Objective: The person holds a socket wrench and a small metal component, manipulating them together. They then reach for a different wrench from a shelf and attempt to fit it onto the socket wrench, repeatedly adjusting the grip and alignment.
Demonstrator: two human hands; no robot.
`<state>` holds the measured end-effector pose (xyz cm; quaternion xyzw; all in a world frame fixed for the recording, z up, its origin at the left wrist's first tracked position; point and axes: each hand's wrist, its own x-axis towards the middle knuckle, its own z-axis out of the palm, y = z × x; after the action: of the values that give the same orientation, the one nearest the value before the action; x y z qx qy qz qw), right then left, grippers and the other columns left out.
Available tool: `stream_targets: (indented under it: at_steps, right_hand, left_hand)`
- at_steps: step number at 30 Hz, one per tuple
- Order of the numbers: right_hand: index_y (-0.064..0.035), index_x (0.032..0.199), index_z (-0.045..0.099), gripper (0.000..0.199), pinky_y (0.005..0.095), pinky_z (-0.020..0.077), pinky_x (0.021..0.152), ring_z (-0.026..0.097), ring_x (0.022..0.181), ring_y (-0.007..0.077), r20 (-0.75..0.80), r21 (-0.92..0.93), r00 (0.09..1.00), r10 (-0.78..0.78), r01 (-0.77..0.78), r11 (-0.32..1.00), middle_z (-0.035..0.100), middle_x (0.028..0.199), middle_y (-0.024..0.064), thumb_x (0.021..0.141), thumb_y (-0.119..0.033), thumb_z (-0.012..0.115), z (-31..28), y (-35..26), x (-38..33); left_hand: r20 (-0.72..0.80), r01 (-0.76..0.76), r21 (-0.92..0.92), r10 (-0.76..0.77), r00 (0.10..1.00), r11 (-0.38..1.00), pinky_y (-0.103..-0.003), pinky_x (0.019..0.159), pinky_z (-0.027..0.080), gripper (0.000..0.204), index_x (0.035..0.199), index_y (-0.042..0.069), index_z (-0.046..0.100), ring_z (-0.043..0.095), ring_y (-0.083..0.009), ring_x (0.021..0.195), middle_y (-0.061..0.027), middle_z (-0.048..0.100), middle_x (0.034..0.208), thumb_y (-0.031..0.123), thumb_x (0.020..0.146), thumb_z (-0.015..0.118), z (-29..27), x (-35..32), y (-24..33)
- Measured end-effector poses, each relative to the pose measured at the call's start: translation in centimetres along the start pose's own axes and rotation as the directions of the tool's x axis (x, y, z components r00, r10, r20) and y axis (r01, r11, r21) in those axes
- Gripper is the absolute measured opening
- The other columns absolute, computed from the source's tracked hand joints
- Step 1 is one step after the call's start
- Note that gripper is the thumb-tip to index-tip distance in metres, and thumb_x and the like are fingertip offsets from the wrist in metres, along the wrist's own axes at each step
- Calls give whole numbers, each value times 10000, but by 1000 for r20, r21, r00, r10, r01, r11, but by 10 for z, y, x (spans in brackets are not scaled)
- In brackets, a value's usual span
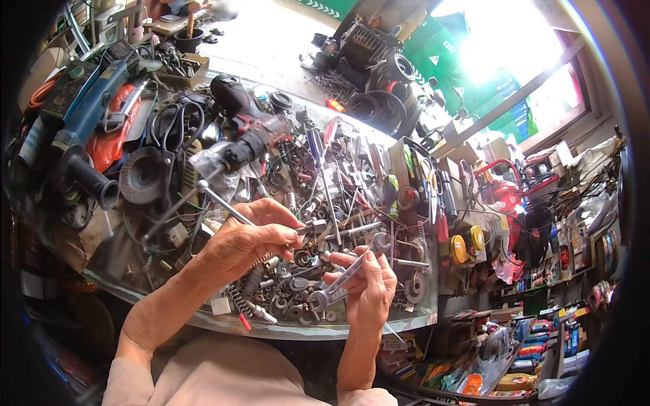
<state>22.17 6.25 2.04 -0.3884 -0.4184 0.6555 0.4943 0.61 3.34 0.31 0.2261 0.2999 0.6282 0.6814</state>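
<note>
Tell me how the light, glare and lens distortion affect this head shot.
Head view: daylight blows out the window at upper right to white, washing detail around it; the fisheye bends the workbench edge into a curve and leaves dark corners; the left hand and the right hand holding a wrench are evenly lit and fairly sharp, while the shelves at lower right smear toward the rim.

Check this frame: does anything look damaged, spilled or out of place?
Nothing looks broken or spilled. The glass-topped counter is heaped with loose tools. The right hand holds a combination wrench; the left hand pinches a long coil spring.
</note>
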Motion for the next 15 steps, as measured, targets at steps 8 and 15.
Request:
stream_targets:
  at_steps: [8, 15]
  right_hand:
    - [39, 1043, 431, 224, 328, 565, 592, 694, 682, 293, -93, -133, 979, -180, 167, 977, 659, 924, 270, 982, -171, 478, 8, -2, -7]
    - [29, 1106, 362, 242, 389, 614, 666, 685, 794, 306, 2, -489, 509, -861, 751, 444, 620, 966, 277, 993, -178, 417, 24, -6, -16]
  left_hand:
    - [10, 37, 42, -38, 999, 998, -284, 631, 576, 183, 936, -33, 615, 685, -191, 760, -131, 662, 848, -7, 771, 691, -3, 0, -5]
    - [78, 73, 153, -86, 993, 986, -319, 686, 568, 225, 960, -45, 620, 668, -189, 803, -138, 657, 874, 68, 792, 717, 2, -2, -9]
